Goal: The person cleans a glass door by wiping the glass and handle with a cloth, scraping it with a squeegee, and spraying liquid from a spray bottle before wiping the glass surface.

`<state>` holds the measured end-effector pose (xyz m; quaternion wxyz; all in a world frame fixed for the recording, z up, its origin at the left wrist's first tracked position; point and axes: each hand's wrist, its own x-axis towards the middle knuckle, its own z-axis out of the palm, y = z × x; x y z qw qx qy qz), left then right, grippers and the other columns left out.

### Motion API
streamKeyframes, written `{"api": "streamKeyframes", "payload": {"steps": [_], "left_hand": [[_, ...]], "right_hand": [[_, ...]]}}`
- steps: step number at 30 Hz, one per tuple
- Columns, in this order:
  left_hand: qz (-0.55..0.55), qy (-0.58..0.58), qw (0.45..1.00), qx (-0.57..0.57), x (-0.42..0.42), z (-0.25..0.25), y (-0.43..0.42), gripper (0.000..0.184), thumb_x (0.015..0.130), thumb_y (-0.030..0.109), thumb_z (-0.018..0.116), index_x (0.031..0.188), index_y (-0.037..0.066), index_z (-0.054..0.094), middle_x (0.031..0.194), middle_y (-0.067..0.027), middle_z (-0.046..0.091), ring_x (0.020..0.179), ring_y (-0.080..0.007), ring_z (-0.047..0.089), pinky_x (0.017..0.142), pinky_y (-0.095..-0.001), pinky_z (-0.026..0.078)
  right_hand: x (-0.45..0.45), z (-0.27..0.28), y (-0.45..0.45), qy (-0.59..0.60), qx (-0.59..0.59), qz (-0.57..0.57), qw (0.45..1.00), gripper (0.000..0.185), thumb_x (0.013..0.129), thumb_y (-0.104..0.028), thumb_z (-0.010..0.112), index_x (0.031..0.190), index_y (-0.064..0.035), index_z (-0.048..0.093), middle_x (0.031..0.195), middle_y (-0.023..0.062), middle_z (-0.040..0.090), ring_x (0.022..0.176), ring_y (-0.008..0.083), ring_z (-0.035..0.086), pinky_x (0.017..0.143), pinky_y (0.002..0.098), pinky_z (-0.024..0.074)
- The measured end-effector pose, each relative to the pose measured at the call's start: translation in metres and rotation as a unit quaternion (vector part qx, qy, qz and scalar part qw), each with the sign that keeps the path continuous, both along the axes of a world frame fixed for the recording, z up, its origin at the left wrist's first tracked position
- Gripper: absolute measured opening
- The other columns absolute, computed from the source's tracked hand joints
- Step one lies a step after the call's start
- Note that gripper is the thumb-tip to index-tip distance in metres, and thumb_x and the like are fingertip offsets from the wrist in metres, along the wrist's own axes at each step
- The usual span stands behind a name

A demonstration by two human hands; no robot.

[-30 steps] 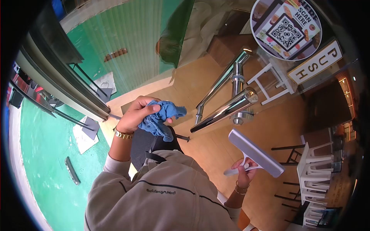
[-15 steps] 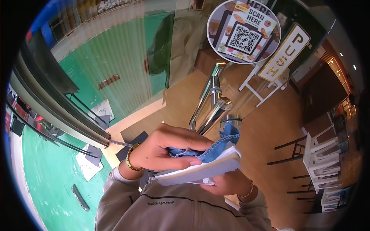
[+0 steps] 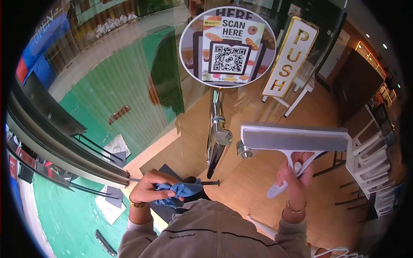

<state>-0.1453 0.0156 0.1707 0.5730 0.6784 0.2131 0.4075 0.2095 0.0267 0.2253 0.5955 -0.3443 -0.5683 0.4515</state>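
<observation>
My right hand [image 3: 295,176] is wrapped round the handle of a white window squeegee [image 3: 297,139]. Its wide head, with a grey pad along it, is raised in front of the glass door. In my left hand [image 3: 157,187], low and to the left, is a bunched blue cloth [image 3: 183,190] with stitched edges. The fingers close on the cloth, and a part of it hangs out to the right. A metal door handle [image 3: 217,133] stands between and beyond both hands.
On the glass are a round QR code sticker [image 3: 230,49] and a white PUSH sign [image 3: 290,56]. White chairs [image 3: 372,167] stand stacked at the right. The door frame [image 3: 56,142] runs along the left, with green floor [image 3: 56,206] outside.
My hands have moved apart: the squeegee went right and up, away from the cloth, while the cloth went left and down. The view has shifted, so the sticker and sign sit further left.
</observation>
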Motion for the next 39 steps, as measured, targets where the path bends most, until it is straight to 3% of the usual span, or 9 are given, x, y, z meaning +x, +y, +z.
{"api": "streamKeyframes", "payload": {"steps": [5, 9, 16, 19, 25, 39], "left_hand": [[0.007, -0.031, 0.999, -0.005, 0.007, -0.002, 0.004, 0.010, 0.079, 0.000, 0.065, 0.086, -0.007, 0.067, 0.084, -0.0156, 0.069, 0.078, -0.0216, 0.065, 0.071, -0.0295, 0.049], [-0.002, -0.024, 1.000, 0.019, 0.013, -0.004, 0.008, 0.011, 0.078, -0.002, 0.065, 0.087, -0.009, 0.067, 0.086, -0.0170, 0.068, 0.079, -0.0229, 0.065, 0.072, -0.0303, 0.049], [0.034, -0.050, 0.998, 0.001, 0.009, -0.009, 0.011, 0.017, 0.076, 0.006, 0.067, 0.081, -0.010, 0.065, 0.081, -0.0232, 0.067, 0.071, -0.0272, 0.067, 0.068, -0.0342, 0.052], [0.016, -0.067, 0.997, -0.027, 0.008, -0.008, 0.017, 0.014, 0.077, -0.001, 0.065, 0.087, -0.009, 0.067, 0.084, -0.0185, 0.068, 0.077, -0.0237, 0.065, 0.071, -0.0316, 0.049], [-0.001, -0.077, 0.997, -0.013, 0.011, -0.010, 0.028, 0.014, 0.077, -0.001, 0.064, 0.088, -0.010, 0.066, 0.084, -0.0189, 0.068, 0.076, -0.0248, 0.065, 0.072, -0.0333, 0.049], [0.004, -0.072, 0.997, -0.018, 0.010, -0.010, 0.030, 0.014, 0.077, 0.000, 0.065, 0.087, -0.010, 0.066, 0.083, -0.0192, 0.068, 0.076, -0.0244, 0.066, 0.071, -0.0329, 0.050]], "right_hand": [[-0.047, 0.004, 0.015, 0.076, -0.056, 0.106, 0.990, 0.017, 0.090, -0.005, 0.049, 0.094, -0.0056, 0.033, 0.068, 0.0057, 0.047, 0.048, 0.0102, 0.046, 0.045, 0.0237, 0.0396], [-0.071, 0.018, 0.013, 0.146, -0.033, 0.131, 0.980, 0.019, 0.092, -0.009, 0.049, 0.096, -0.0068, 0.031, 0.065, 0.0066, 0.047, 0.047, 0.0104, 0.046, 0.044, 0.0239, 0.0397], [-0.059, 0.024, 0.034, 0.149, -0.095, 0.104, 0.979, 0.017, 0.094, -0.012, 0.047, 0.098, -0.0086, 0.031, 0.061, 0.0057, 0.047, 0.042, 0.0102, 0.043, 0.040, 0.0237, 0.0385], [-0.058, 0.025, 0.038, 0.159, -0.110, 0.094, 0.977, 0.016, 0.094, -0.013, 0.047, 0.098, -0.0082, 0.032, 0.060, 0.0058, 0.046, 0.041, 0.0104, 0.042, 0.039, 0.0242, 0.0387], [-0.055, 0.021, 0.042, 0.111, -0.113, 0.065, 0.985, 0.017, 0.095, -0.021, 0.043, 0.091, -0.0089, 0.031, 0.055, 0.0065, 0.043, 0.034, 0.0137, 0.041, 0.032, 0.0267, 0.0378], [-0.046, -0.026, 0.030, 0.138, -0.214, 0.067, 0.965, 0.014, 0.095, -0.017, 0.045, 0.093, -0.0097, 0.034, 0.055, 0.0055, 0.044, 0.035, 0.0119, 0.040, 0.032, 0.0258, 0.0374]]}}
